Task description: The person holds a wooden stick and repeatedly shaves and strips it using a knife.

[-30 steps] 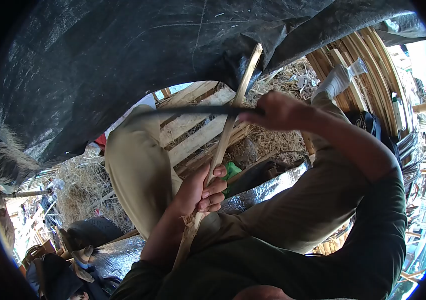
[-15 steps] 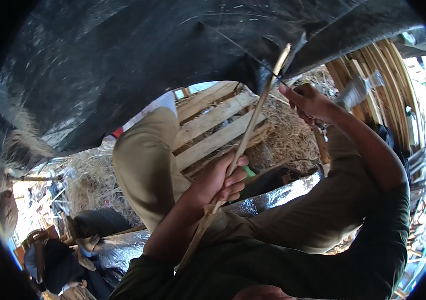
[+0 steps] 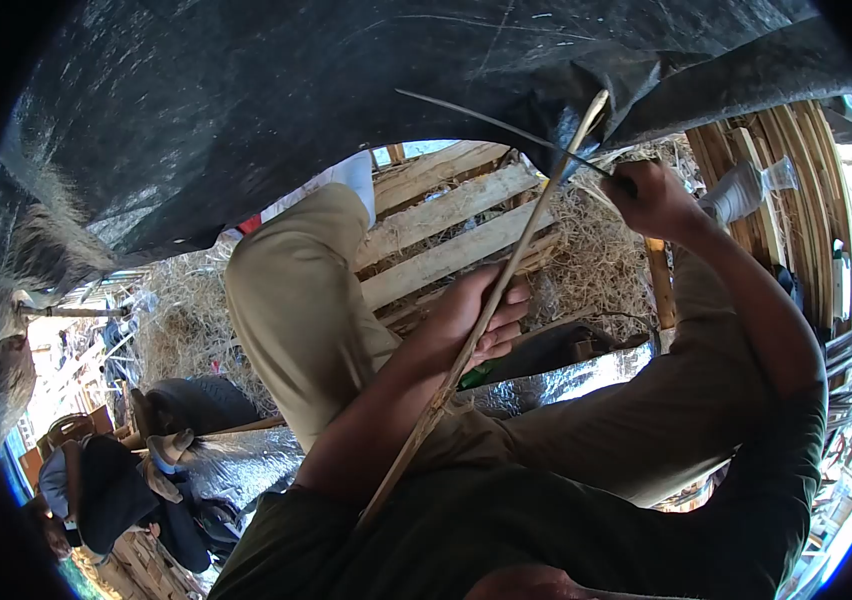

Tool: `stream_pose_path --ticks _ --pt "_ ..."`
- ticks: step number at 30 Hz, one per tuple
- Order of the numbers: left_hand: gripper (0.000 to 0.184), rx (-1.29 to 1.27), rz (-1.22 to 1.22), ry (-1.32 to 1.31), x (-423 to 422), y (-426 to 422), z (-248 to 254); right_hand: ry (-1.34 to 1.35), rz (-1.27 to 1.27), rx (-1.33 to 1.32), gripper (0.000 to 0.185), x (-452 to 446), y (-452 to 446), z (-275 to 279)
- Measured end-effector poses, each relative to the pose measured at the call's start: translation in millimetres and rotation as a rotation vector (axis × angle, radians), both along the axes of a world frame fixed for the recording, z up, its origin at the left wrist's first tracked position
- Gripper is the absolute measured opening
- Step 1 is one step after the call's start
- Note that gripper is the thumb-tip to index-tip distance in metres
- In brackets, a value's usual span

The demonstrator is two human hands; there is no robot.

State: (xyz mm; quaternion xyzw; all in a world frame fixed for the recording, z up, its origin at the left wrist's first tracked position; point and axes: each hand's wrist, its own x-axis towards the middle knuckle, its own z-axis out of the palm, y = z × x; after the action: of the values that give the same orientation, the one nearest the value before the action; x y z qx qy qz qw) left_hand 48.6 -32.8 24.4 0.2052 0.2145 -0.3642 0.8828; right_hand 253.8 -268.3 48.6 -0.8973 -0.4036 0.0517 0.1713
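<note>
My left hand (image 3: 484,312) is closed around a long, pale wooden stick (image 3: 521,245), which slants from beside my body up to the right. In my right hand (image 3: 652,200) is a knife (image 3: 486,118) with a long, thin, dark blade; the fist hides most of its handle. The blade crosses the stick just below its upper tip and points left. Whether its edge presses into the wood I cannot tell. Below my left hand shows a small green object (image 3: 476,376), partly hidden.
Black plastic sheeting (image 3: 246,110) hangs across the top. Wooden slats (image 3: 446,215) and dry straw (image 3: 596,250) lie beyond my bent legs. Stacked planks (image 3: 806,200) stand at right. Another person (image 3: 111,490) is at lower left, near shiny foil-like sheeting (image 3: 246,462).
My right hand has moved right and turned, and the blade now lies flatter across the stick. My left hand and the stick appear slightly farther up and right.
</note>
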Motion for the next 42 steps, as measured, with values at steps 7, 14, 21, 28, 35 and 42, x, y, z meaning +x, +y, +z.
stream_pose_path --ticks 7,14,21,28,35,42 --pt "0.049 -0.113 0.046 -0.029 11 13 2 0.323 -0.13 -0.1 0.055 -27 19 13" --pt "0.04 0.027 0.058 -0.098 2 10 9 0.236 -0.036 -0.041 0.052 -36 23 11" --pt "0.04 0.09 0.068 -0.075 -1 6 29 0.309 0.067 -0.028 0.05 -28 20 25" --pt "0.041 0.078 0.068 -0.035 3 3 33 0.582 -0.102 -0.041 0.044 -33 26 36" --pt "0.043 0.079 0.023 -0.08 3 -6 33 0.112 0.195 -0.011 0.04 -75 36 42" --pt "0.041 0.096 0.009 -0.056 1 -7 31 0.212 0.256 0.096 0.035 -70 33 39"
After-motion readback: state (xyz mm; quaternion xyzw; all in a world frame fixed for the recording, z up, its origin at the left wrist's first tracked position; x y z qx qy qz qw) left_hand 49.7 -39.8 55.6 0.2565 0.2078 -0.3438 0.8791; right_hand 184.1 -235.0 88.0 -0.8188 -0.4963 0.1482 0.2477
